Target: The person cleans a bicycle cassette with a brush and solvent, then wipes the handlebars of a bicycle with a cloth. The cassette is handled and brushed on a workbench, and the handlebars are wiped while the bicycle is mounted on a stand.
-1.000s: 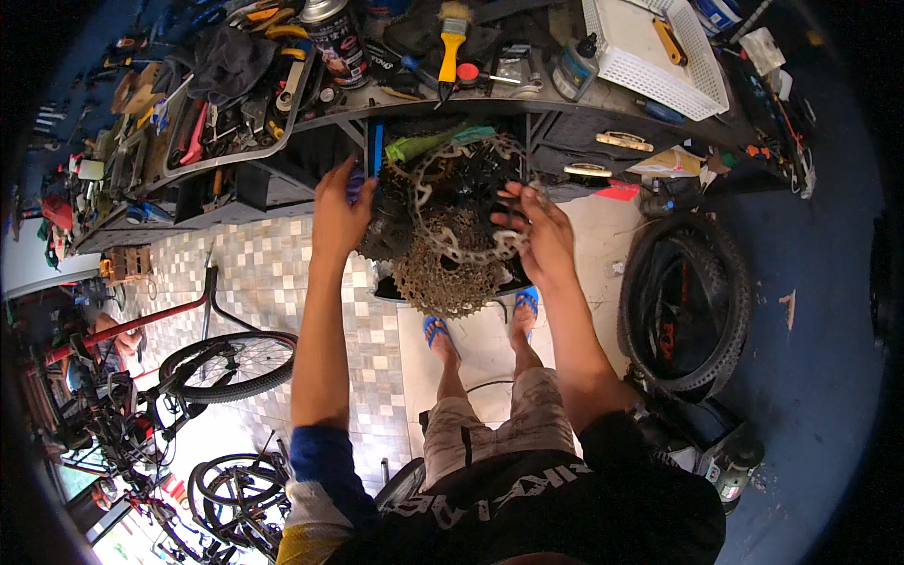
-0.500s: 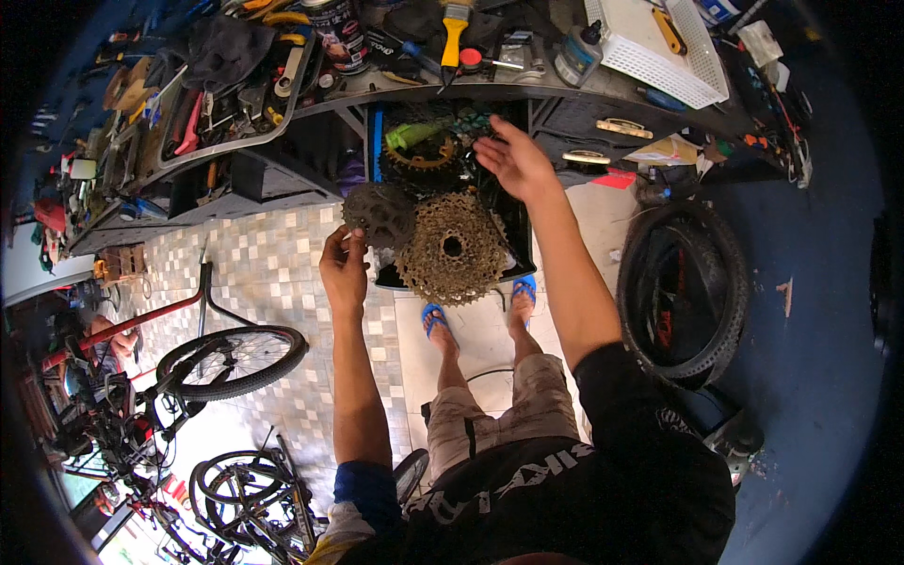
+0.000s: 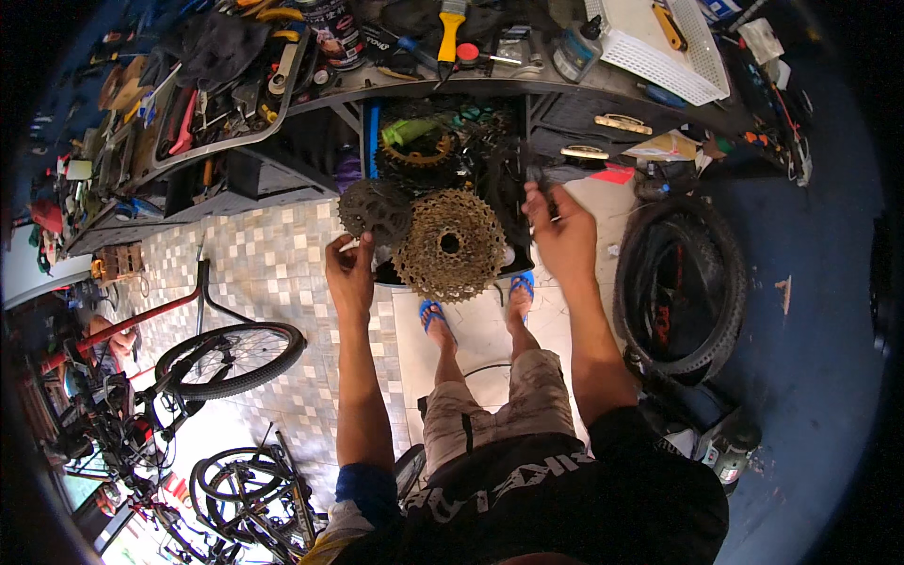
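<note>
An open drawer (image 3: pixel 373 141) of bike parts juts out from the workbench. At its front lies a large, dirty, gold-brown bicycle cassette (image 3: pixel 476 259). A smaller dark cassette (image 3: pixel 363 209) sits beside it on the left, pinched at its lower edge between the thumb and fingers of my left hand (image 3: pixel 350 278). My right hand (image 3: pixel 568 235) is at the drawer's right side with its fingers bent; something dark shows by the fingertips, too small to name. Deeper in the drawer are a gold-toothed chainring (image 3: pixel 414 160) and a bright green piece (image 3: pixel 407 131).
The workbench holds a yellow-handled brush (image 3: pixel 450 36), a dropper bottle (image 3: pixel 576 52), a white plastic basket (image 3: pixel 706 83) and a tool tray (image 3: pixel 226 143). Tires (image 3: pixel 725 311) lie on the right. Bicycles (image 3: pixel 226 363) stand on the left; a person (image 3: pixel 118 339) is partly visible beyond.
My right hand has moved from above the back of the drawer down and right to its side, its fingers bending. The left hand still holds the smaller cassette.
</note>
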### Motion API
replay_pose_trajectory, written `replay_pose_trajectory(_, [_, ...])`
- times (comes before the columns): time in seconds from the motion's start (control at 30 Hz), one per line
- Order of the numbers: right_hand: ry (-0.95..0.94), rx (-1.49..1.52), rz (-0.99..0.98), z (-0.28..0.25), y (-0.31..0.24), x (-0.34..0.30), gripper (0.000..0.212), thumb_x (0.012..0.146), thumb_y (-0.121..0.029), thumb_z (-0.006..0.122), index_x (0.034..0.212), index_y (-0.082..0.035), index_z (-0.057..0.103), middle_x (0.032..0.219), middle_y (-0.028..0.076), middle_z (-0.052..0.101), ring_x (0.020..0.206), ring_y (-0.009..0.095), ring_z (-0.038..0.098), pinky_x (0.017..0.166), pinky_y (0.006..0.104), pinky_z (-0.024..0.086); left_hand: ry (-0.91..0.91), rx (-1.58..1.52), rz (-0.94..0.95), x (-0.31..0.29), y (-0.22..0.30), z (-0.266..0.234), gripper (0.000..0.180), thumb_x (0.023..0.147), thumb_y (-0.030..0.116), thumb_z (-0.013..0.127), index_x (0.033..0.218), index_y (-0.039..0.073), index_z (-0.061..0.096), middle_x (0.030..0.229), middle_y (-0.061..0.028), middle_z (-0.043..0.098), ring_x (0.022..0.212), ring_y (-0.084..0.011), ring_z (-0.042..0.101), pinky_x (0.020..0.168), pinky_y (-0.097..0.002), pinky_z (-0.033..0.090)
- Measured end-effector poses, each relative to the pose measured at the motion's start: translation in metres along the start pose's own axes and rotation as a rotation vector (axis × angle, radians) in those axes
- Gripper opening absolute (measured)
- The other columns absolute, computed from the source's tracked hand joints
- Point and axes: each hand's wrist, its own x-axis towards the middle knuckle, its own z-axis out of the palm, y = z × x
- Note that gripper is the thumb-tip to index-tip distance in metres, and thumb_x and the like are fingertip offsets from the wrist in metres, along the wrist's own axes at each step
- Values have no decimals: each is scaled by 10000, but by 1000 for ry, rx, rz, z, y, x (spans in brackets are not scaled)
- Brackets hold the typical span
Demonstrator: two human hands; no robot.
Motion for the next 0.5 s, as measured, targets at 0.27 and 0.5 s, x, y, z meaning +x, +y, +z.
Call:
replay_pose_trajectory(0.27, [-154, 972, 512, 21, 33, 47, 295, 1011, -271, 710, 1222, -67, 695, 1130, 34, 727, 889, 179, 753, 670, 311, 647, -87, -108, -110, -67, -34, 9, 502, 967, 417, 757, 1259, 53, 572, 1056, -104, 675, 930, -191, 674, 697, -338, 602])
replay_pose_trajectory(0.5, [-133, 1335, 598, 83, 44, 65, 437, 1005, -339, 710, 1363, -112, 605, 1237, 42, 676, 1042, 217, 710, 916, 377, 611, -256, -170, -175, -77, -43, 19, 463, 987, 350, 747, 1231, 9, 551, 994, -95, 689, 875, -161, 682, 683, -312, 585])
